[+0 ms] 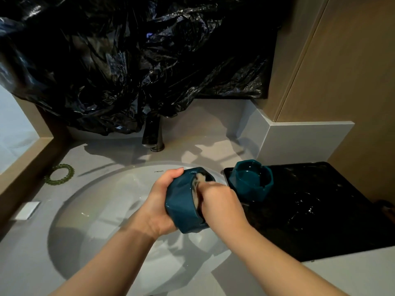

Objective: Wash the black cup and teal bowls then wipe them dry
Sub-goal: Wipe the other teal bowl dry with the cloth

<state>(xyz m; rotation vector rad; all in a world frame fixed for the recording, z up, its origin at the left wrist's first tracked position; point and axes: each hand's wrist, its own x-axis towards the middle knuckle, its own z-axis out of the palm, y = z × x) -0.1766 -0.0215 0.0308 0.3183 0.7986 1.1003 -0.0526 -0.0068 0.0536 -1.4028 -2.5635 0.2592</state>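
Note:
Over the white sink basin (102,201) my left hand (159,204) grips a faceted teal bowl (181,204) from its outside, tilted with its mouth toward the right. My right hand (220,205) reaches into that mouth; its fingers are hidden inside, where something pale and blurred shows. A second teal bowl (251,180) stands upright on the near left corner of a black tray (320,210) to the right of the sink. No black cup is in view.
A dark faucet (152,135) stands behind the basin, partly under a crumpled black plastic sheet (139,60) covering the wall. A green coiled hair tie (59,174) and a small white piece (27,210) lie on the grey counter at left. A wooden wall rises at right.

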